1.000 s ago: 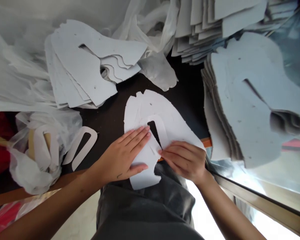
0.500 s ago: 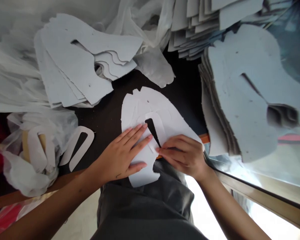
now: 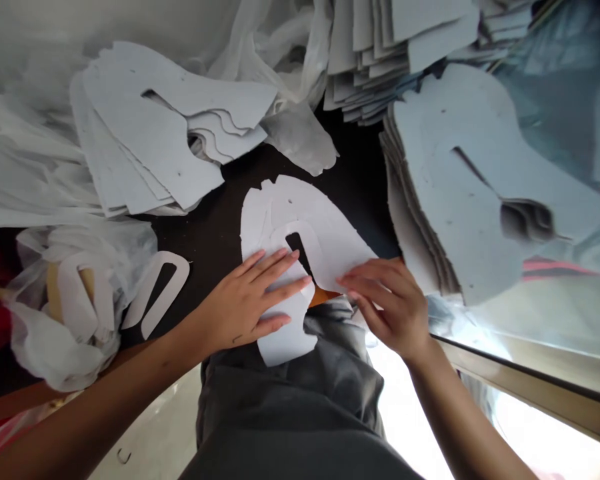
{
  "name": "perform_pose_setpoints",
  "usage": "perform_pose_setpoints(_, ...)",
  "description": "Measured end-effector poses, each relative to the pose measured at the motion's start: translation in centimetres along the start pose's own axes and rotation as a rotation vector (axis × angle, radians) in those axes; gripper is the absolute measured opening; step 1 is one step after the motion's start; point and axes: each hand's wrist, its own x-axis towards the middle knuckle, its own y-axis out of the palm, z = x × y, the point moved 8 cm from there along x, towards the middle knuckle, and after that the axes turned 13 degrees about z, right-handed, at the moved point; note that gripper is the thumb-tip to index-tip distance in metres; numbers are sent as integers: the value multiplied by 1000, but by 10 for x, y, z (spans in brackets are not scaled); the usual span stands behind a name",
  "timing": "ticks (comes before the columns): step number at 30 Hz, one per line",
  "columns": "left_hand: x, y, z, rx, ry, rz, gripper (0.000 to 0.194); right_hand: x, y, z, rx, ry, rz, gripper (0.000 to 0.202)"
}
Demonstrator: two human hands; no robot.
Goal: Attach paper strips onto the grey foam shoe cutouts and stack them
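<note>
White card (image 3: 337,237) is laid over the table edge (image 3: 324,295), room beyond, notched end pointed lengthwise away. It is pressed by spread left hand (image 3: 245,301), pinched by right hand (image 3: 394,300).

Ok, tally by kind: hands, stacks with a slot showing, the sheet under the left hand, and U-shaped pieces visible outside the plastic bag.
Hands: 2 (left hand, right hand)
Slotted stacks: 2 (left stack, right stack)
Sheet: 1
U-shaped pieces: 2 (one on the sheet, one off it)
Total: 7

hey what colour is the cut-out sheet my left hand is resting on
The sheet is plain white, seen best in the head view.
</note>
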Motion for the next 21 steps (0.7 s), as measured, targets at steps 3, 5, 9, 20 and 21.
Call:
perform_pose_setpoints(3, -1, -1, -1, -4, 8, -1, 61, -11, 6, -7, -157, 135, 10, 26)
perform_pose_setpoints(5, -1, -1, -3, 15, 24, 1, 62, -15, 13, -9, -197, 160, 37, 28)
perform_pose_setpoints(9, -2, 0, -8, 74, 71, 22, 63, -18, 20, -11, -192, 179, 22, 29)
perform_pose_setpoints(20, -8, -2, -8, 74, -37, 3, 69, -17, 21, -15, -129, 179, 20, 31)
perform_pose_setpoints(21, -10, -8, -8, 49, -25, 5, 68, -15, 21, -16, -110, 170, 39, 31)
